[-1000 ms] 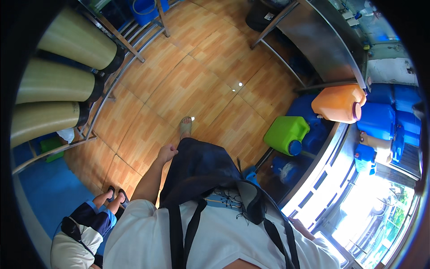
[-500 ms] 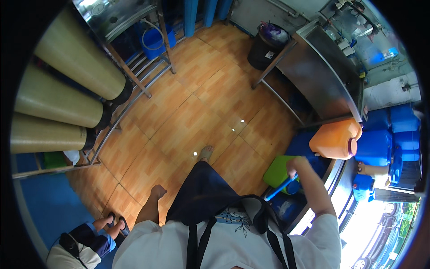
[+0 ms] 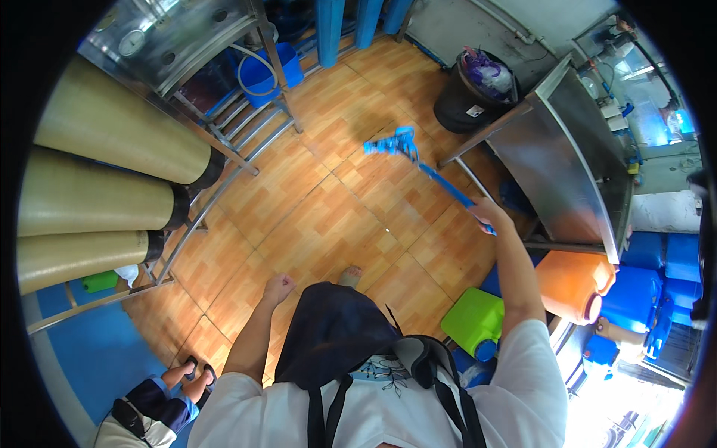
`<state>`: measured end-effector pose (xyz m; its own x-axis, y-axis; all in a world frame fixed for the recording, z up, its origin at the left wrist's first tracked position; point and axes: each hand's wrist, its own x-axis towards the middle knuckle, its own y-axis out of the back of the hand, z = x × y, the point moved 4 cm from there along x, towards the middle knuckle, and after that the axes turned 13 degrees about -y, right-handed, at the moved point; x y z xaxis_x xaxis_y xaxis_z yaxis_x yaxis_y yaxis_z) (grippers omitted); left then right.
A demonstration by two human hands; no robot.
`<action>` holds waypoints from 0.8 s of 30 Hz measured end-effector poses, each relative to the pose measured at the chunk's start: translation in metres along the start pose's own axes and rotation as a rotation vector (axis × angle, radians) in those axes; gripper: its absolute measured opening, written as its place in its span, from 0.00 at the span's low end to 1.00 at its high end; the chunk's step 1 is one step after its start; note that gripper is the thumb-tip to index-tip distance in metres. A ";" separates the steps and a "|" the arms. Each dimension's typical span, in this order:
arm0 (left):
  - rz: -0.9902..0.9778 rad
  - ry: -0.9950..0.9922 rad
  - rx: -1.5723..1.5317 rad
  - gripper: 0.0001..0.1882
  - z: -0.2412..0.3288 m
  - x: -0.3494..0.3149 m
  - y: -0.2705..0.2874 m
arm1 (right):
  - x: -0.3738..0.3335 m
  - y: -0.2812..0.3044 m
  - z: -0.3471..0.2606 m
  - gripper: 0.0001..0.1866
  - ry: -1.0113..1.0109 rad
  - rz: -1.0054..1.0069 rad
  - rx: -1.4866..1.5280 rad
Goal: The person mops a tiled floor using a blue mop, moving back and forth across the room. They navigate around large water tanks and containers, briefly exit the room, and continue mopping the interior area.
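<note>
In my right hand (image 3: 487,215) is the end of a blue handle, which slants forward and left over the tiled floor (image 3: 299,201). This long-handled tool (image 3: 448,187) ends in a broad blue head, smeared by motion, so I cannot tell its exact kind. Its head is out in front of the steel table, above the floor or on it; which of these I cannot tell. My left hand (image 3: 279,287) hangs low at the left of my dark apron (image 3: 325,332), fingers curled in, with nothing seen in them.
Tan cylinders (image 3: 112,198) stand behind a metal frame on the left. A black bin (image 3: 474,93) and steel table (image 3: 553,142) stand ahead right. Green (image 3: 470,317) and orange (image 3: 571,284) jugs sit by my right arm. Another person (image 3: 146,411) is at lower left.
My right hand has swung forward from beside the green jug, bringing the blue tool out over the floor. My left hand has come slightly forward. The view has shifted slightly.
</note>
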<state>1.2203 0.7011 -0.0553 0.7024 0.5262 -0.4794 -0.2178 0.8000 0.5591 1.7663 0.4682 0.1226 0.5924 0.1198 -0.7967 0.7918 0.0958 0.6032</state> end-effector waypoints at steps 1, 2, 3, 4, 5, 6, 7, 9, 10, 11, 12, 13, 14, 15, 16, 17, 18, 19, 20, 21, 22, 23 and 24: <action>0.015 0.011 -0.014 0.14 0.004 0.000 0.005 | 0.029 -0.011 -0.010 0.18 0.016 -0.025 0.159; 0.021 0.024 0.016 0.14 0.005 -0.001 0.011 | 0.057 -0.023 -0.023 0.20 0.004 -0.011 0.251; 0.027 0.038 0.047 0.13 0.006 -0.006 0.016 | 0.083 -0.034 -0.035 0.20 -0.016 -0.012 0.324; 0.039 0.046 0.081 0.13 0.006 -0.011 0.020 | 0.106 -0.043 -0.047 0.21 -0.038 -0.003 0.381; 0.005 0.098 0.097 0.13 0.002 -0.016 0.021 | 0.125 -0.051 -0.055 0.22 -0.072 0.013 0.433; -0.024 0.143 0.117 0.13 -0.004 -0.024 0.022 | 0.140 -0.060 -0.061 0.23 -0.058 0.017 0.459; -0.046 0.180 0.136 0.13 -0.012 -0.031 0.024 | 0.154 -0.069 -0.065 0.23 -0.055 0.026 0.481; -0.073 0.206 0.179 0.14 -0.029 -0.047 0.021 | 0.169 -0.089 -0.059 0.25 -0.047 0.034 0.487; -0.094 0.242 0.190 0.14 -0.040 -0.054 0.018 | 0.170 -0.105 -0.047 0.26 -0.045 0.028 0.467; -0.111 0.219 0.225 0.14 -0.049 -0.059 0.015 | 0.166 -0.124 -0.031 0.27 -0.040 0.025 0.441; -0.141 0.218 0.253 0.14 -0.057 -0.068 0.010 | 0.156 -0.146 -0.008 0.27 -0.048 0.004 0.449; -0.165 0.221 0.282 0.15 -0.064 -0.071 0.005 | 0.143 -0.165 0.016 0.27 -0.042 -0.004 0.455; -0.201 0.195 0.341 0.15 -0.066 -0.072 -0.001 | 0.127 -0.183 0.042 0.27 -0.048 -0.010 0.461; -0.197 0.166 0.311 0.15 -0.067 -0.073 -0.009 | 0.105 -0.202 0.071 0.27 -0.046 -0.005 0.437; -0.189 0.134 0.283 0.15 -0.064 -0.070 -0.014 | 0.079 -0.221 0.100 0.28 -0.068 0.011 0.405; -0.189 0.134 0.256 0.14 -0.062 -0.067 -0.018 | 0.048 -0.241 0.131 0.28 -0.085 -0.025 0.412; -0.178 0.084 0.269 0.14 -0.055 -0.063 -0.022 | 0.014 -0.261 0.162 0.28 -0.105 -0.051 0.412; -0.177 0.067 0.281 0.14 -0.049 -0.060 -0.028 | -0.020 -0.279 0.191 0.29 -0.148 -0.063 0.393; -0.184 0.056 0.253 0.14 -0.043 -0.057 -0.033 | -0.055 -0.297 0.219 0.29 -0.190 -0.078 0.368; -0.186 0.049 0.214 0.14 -0.037 -0.057 -0.039 | -0.091 -0.316 0.246 0.29 -0.217 -0.124 0.399; -0.185 -0.001 0.235 0.14 -0.030 -0.058 -0.045 | -0.129 -0.335 0.273 0.30 -0.253 -0.172 0.423; -0.176 -0.049 0.243 0.14 -0.024 -0.062 -0.051 | -0.165 -0.352 0.296 0.31 -0.267 -0.193 0.429; -0.181 -0.069 0.228 0.14 -0.020 -0.069 -0.058 | -0.202 -0.371 0.319 0.31 -0.305 -0.227 0.441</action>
<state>1.1709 0.6244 -0.0686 0.7619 0.3540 -0.5425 0.0678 0.7893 0.6103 1.3998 0.0930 0.0476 0.3649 -0.1524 -0.9185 0.8524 -0.3423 0.3954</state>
